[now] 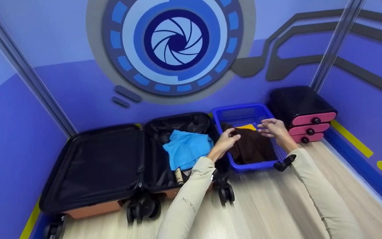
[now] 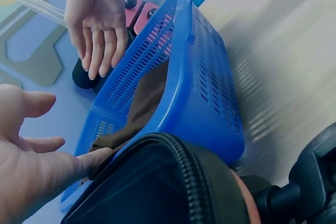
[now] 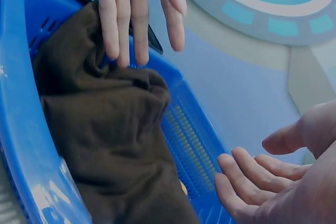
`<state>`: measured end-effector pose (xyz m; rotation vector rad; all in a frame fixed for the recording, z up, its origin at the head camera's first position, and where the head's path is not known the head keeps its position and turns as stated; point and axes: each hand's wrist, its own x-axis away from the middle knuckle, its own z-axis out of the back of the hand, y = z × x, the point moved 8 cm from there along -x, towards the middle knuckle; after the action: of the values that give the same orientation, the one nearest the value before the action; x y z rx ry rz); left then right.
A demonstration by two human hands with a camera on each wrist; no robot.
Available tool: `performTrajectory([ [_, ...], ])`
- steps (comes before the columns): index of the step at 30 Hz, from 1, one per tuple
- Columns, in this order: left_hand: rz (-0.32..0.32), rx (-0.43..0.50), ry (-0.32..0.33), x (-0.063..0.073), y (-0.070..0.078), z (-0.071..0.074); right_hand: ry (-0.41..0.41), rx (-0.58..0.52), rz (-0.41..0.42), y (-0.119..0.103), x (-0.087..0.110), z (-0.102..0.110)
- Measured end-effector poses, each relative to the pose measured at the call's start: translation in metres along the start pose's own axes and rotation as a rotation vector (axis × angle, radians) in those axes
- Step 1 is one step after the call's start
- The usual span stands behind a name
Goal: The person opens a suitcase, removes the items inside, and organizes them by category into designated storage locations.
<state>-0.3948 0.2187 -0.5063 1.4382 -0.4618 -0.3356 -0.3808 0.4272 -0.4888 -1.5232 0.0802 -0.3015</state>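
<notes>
A dark brown cloth lies rumpled in the blue basket, with a bit of yellow cloth behind it. My left hand is at the basket's left side; in the right wrist view its fingers reach down straight at the brown cloth's edge. Over the basket's right side hovers my right hand, palm turned inward and fingers loosely bent, holding nothing. Left of the basket, a light blue cloth lies in the right half of an opened suitcase.
The suitcase's other half lies flat to the left, its wheels toward me. A small beige tube-like item pokes out below the blue cloth. Right of the basket stands a black drawer box with pink fronts, close to the wall.
</notes>
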Motion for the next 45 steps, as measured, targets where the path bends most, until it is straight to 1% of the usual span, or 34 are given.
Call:
performTrajectory([
  [3,0.076,0.062,-0.003,0.001,-0.005,-0.011,-0.019,-0.007,0.0,-0.001,0.0,-0.009],
  [6,0.154,0.054,0.006,0.004,-0.013,-0.023,-0.052,0.005,-0.004,-0.002,-0.001,-0.021],
  [7,0.171,0.047,0.009,0.005,-0.016,-0.026,-0.066,0.015,-0.006,-0.002,0.0,-0.026],
  [8,0.179,0.043,0.012,0.006,-0.018,-0.027,-0.084,0.022,-0.008,-0.001,0.0,-0.031],
  [10,0.184,0.065,0.007,0.009,-0.021,-0.027,-0.116,0.041,-0.012,-0.001,0.001,-0.04],
  [14,0.164,0.151,-0.042,0.012,-0.015,-0.018,-0.151,0.078,-0.022,-0.006,0.006,-0.052],
  [16,0.151,0.183,-0.059,0.013,-0.01,-0.01,-0.158,0.082,-0.022,-0.008,0.006,-0.055],
  [18,0.139,0.202,-0.062,0.014,-0.007,-0.001,-0.162,0.08,-0.021,-0.007,0.003,-0.059],
  [20,0.121,0.202,-0.056,0.016,-0.006,0.008,-0.179,0.061,-0.026,-0.007,0.003,-0.063],
  [24,0.091,0.189,-0.006,0.02,-0.005,0.027,-0.212,0.024,-0.042,-0.006,0.005,-0.074],
  [29,0.056,0.118,0.079,0.025,0.0,0.059,-0.256,-0.017,-0.033,-0.007,0.006,-0.089],
  [32,0.051,0.083,0.105,0.03,0.003,0.077,-0.276,-0.034,-0.036,-0.008,0.005,-0.1],
  [36,0.055,0.069,0.124,0.035,0.003,0.097,-0.291,-0.041,-0.059,-0.008,0.005,-0.115],
  [41,0.068,0.057,0.147,0.041,-0.002,0.12,-0.317,-0.035,-0.083,-0.008,0.005,-0.136],
  [45,0.074,0.044,0.161,0.049,-0.007,0.138,-0.339,0.006,-0.091,-0.006,0.005,-0.15],
])
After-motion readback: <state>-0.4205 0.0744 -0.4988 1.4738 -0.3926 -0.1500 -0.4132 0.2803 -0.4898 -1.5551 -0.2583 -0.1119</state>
